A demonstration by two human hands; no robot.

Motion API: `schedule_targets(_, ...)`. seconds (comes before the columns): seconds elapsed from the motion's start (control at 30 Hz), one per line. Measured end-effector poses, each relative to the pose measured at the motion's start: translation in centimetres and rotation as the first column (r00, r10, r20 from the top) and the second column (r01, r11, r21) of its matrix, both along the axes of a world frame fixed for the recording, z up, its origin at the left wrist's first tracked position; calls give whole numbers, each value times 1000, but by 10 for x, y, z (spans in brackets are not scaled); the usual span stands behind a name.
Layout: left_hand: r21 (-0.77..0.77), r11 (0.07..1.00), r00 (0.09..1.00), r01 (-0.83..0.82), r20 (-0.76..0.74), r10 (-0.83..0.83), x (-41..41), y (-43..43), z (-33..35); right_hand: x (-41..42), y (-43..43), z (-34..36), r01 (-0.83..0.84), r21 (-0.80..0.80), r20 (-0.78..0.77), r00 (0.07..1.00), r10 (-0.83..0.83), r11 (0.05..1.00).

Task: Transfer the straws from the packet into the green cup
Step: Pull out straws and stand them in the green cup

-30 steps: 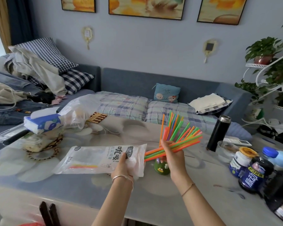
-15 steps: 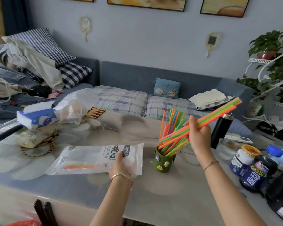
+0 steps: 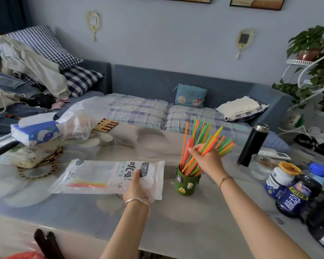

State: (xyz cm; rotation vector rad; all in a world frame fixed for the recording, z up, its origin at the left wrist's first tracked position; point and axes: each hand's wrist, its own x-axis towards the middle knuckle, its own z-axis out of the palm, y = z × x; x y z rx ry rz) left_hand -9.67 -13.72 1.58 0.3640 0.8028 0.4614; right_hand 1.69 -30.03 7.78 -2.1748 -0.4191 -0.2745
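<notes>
Right hand (image 3: 207,161) over the green cup (image 3: 187,181), fingers closed around a bunch of orange and green straws (image 3: 216,144), lower ends inside the cup, tops fanned up and right. More straws already stand in the cup, leaning. Left hand (image 3: 138,186) lies flat on the right end of the straw packet (image 3: 105,177), fingers curled over the plastic, pinning it to the table (image 3: 176,221). Packet lies flat just left of the cup; a few yellow and pink straws remain inside. Black thermos (image 3: 253,144) stands well right of the cup.
</notes>
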Motion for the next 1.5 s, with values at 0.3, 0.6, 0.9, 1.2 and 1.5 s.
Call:
schedule_targets(0.3,17,1000,1000,22,-6,-22,-1,-5,4,4,2,8,93,21,-61,994,-92,995)
schedule_targets(0.6,7,1000,1000,29,-5,-29,-8,-7,14,-21,-1,7,106,244,116,984,-138,964)
schedule_targets(0.9,28,999,1000,23,-8,-23,-20,-11,26,-21,-11,17,147,-19,144,979,-143,989)
schedule_targets(1.2,29,999,998,18,55,-19,-30,-15,42,-103,5,5,2,445,394,897,-198,895)
schedule_targets(1.5,651,758,999,45,-42,-23,-34,-13,72,-138,59,-25,563,798,-543,514,664,216)
